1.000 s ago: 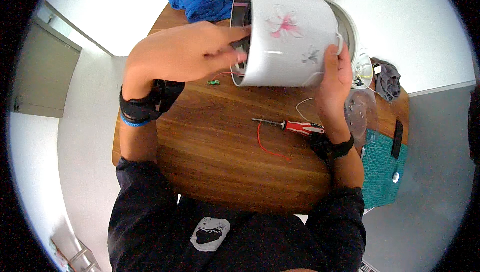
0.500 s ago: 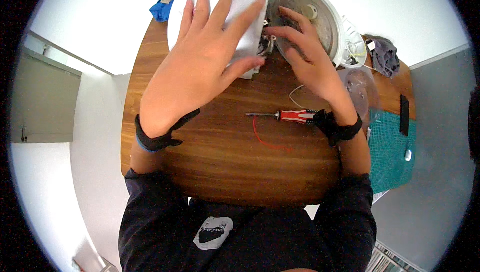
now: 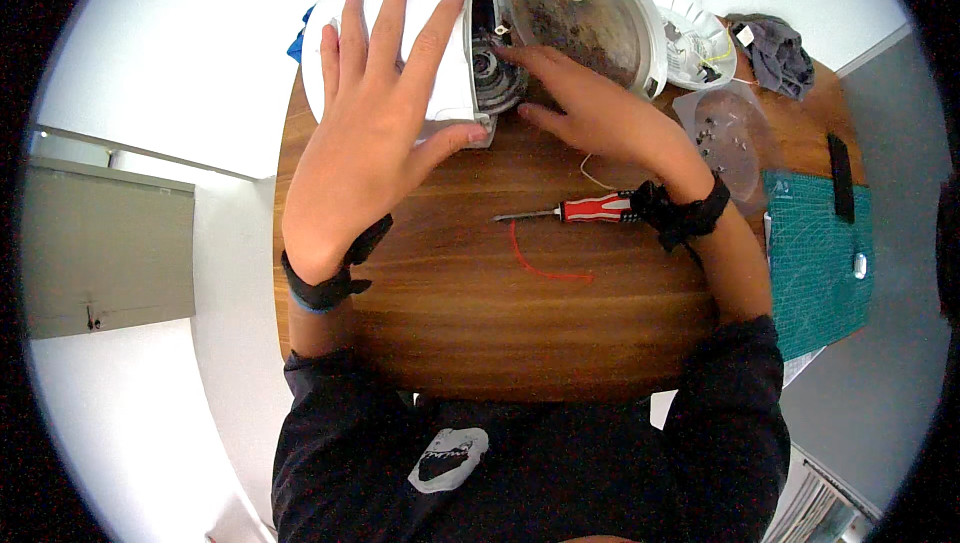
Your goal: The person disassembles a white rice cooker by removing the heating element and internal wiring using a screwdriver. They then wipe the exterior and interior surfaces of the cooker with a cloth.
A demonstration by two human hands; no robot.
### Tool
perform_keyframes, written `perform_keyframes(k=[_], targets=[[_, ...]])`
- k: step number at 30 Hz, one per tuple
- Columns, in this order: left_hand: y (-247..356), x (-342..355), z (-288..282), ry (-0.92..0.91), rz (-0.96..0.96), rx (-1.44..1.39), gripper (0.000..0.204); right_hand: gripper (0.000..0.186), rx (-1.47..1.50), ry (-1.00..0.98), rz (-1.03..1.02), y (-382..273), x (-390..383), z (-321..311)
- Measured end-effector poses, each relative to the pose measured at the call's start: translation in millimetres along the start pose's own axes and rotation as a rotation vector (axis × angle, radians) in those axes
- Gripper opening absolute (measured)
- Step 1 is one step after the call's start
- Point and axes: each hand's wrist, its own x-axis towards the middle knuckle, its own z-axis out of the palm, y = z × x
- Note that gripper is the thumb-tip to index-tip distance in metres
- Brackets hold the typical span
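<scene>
Now my left hand [image 3: 375, 133] lies flat and spread on the white cooker [image 3: 440, 18], tipped on its side at the surface's [image 3: 450, 323] far edge. My right hand [image 3: 590, 108], open, fingers probing its exposed base. Best press firmly so it can't roll; screwdriver [image 3: 575, 210] lies close.

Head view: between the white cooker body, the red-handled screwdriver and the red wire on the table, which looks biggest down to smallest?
1. White cooker body, by far the largest, though it lies nearest the camera's rim, where shapes bend.
2. Screwdriver.
3. Red wire, about as long as the screwdriver but much thinner, so that ranking is unsure.
</scene>
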Motion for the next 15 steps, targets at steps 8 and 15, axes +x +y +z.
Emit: perform_keyframes(k=[8, 15], targets=[[-2.2, -0.9, 4.4, 0.006, -0.01, 0.014, 0.107, 0.027, -0.083, 0.099, -0.007, -3.5, 2.9, -20.0], [-1.6, -1.2, 0.2, 0.017, -0.024, 0.035, 0.105, 0.016, -0.15, 0.163, -0.123, -4.8, 2.1, -24.3]])
